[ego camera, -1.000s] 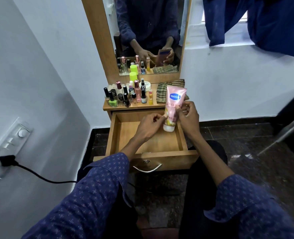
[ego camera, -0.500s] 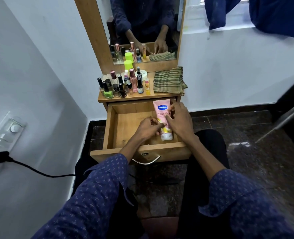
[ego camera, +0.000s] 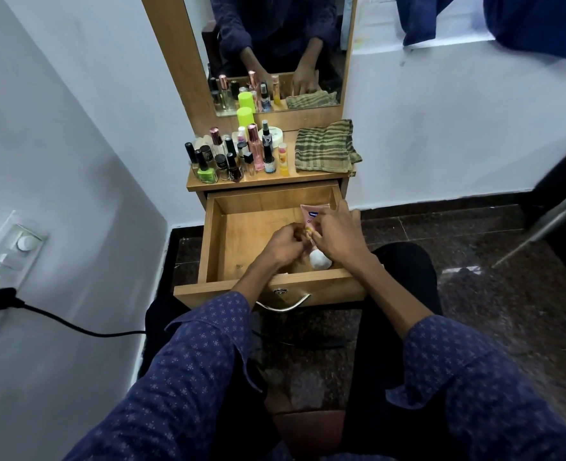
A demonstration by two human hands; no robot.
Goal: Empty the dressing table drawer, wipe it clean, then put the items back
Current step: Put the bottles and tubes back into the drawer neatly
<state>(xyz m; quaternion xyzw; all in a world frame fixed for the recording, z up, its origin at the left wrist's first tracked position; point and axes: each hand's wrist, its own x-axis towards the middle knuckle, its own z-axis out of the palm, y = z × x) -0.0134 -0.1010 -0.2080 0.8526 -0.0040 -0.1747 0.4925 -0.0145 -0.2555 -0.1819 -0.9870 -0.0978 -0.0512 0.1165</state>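
While both hands are down inside the open drawer (ego camera: 215, 234), the right hand (ego camera: 336, 236) has its fingers curled over a pink lotion tube (ego camera: 309, 217), so most of the tube is hidden under it. You only get the pink top end with a blue logo poking out toward the back of the drawer, and the white cap (ego camera: 319, 260) sticking out near the front wall. The left hand (ego camera: 283, 244) sits right beside it with fingers bent in, fingertips at the tube's left edge; looks like a pinch on it, but it's hard to see exactly how much it's gripping. The tube is in the right half of the drawer, lying lengthwise front to back. The rest of the wooden drawer floor that shows is bare wood.

Above the drawer, the desk (ego camera: 275, 182) top has a crowd of nail polish bottles (ego camera: 223, 158) and small sprays on the left, including a bright green polish (ego camera: 206, 173) at the front corner. A folded green striped cloth (ego camera: 324, 146) lies on the right side of the top. A mirror (ego camera: 275, 51) stands behind all that. On the left wall there's a switch panel (ego camera: 7, 261) with a black cord (ego camera: 75, 327) plugged in.
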